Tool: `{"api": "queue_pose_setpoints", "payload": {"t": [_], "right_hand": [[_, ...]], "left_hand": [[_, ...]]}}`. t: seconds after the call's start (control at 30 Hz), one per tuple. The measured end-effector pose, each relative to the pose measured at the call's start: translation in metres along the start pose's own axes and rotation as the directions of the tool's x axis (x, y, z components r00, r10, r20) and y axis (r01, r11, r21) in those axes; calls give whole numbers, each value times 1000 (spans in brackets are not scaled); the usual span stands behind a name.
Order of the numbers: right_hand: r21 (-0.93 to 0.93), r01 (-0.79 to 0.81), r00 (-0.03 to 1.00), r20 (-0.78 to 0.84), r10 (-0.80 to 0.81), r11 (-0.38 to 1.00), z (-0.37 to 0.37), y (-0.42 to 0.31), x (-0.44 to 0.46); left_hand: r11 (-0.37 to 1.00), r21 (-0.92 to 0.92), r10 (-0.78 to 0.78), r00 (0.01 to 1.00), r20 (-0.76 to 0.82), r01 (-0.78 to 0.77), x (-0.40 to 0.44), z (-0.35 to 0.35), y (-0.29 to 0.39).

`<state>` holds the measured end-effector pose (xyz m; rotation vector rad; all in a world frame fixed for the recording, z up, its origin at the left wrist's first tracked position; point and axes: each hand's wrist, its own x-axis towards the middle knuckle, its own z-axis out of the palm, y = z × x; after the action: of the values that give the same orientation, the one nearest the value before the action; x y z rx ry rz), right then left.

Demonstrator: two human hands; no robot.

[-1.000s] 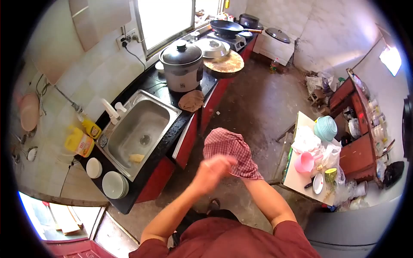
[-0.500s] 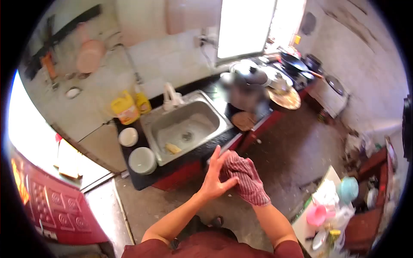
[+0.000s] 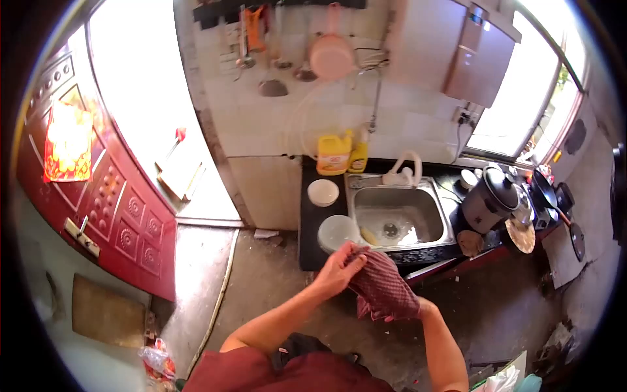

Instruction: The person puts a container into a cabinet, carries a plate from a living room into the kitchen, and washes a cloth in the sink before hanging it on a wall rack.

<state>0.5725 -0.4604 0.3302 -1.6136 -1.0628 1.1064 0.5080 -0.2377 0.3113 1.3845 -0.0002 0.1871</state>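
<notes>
A red-and-white striped cloth (image 3: 386, 287) hangs between my two hands, in front of the counter. My left hand (image 3: 337, 269) pinches its upper left end, close to the stacked white bowls. The cloth drapes over my right hand (image 3: 426, 307), so only the part near the wrist shows and its fingers are hidden. Just beyond the cloth is the steel sink (image 3: 400, 245), with a yellowish sponge-like piece (image 3: 369, 236) at its near left. The white bowls (image 3: 336, 230) stand at the counter's left front, with another white bowl (image 3: 322, 193) behind them.
Yellow bottles (image 3: 334, 154) stand behind the sink, beside the white faucet (image 3: 405, 171). A rice cooker (image 3: 488, 199), a wok (image 3: 544, 189) and a round wooden board (image 3: 520, 235) are on the right. A red door (image 3: 111, 222) stands open at left. Ladles and a pink pan (image 3: 332, 57) hang above.
My view has swung left, bringing the door and more wall into sight. My left hand, spread with fingers apart before, now pinches the cloth's end. The cloth is stretched out between both hands.
</notes>
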Motion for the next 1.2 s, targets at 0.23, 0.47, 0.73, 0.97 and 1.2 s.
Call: {"api": "queue_pose_setpoints", "payload": {"t": [0.23, 0.47, 0.73, 0.97, 1.2], "right_hand": [[-133, 18, 948, -312, -59, 991, 20, -3, 194], [502, 203, 977, -51, -206, 840, 111, -118, 364], [-83, 488, 854, -162, -495, 869, 92, -199, 468], [241, 547, 831, -270, -486, 802, 78, -254, 535], [-213, 420, 897, -49, -439, 882, 61, -239, 593]], "left_hand": [[998, -22, 56, 991, -125, -59, -57, -178, 65], [971, 219, 134, 980, -147, -100, -81, -322, 124], [292, 956, 543, 829, -137, -34, -83, -417, 198], [608, 730, 629, 750, -203, -313, 10, -444, 229], [649, 717, 621, 722, -306, -255, 101, -514, 272]]}}
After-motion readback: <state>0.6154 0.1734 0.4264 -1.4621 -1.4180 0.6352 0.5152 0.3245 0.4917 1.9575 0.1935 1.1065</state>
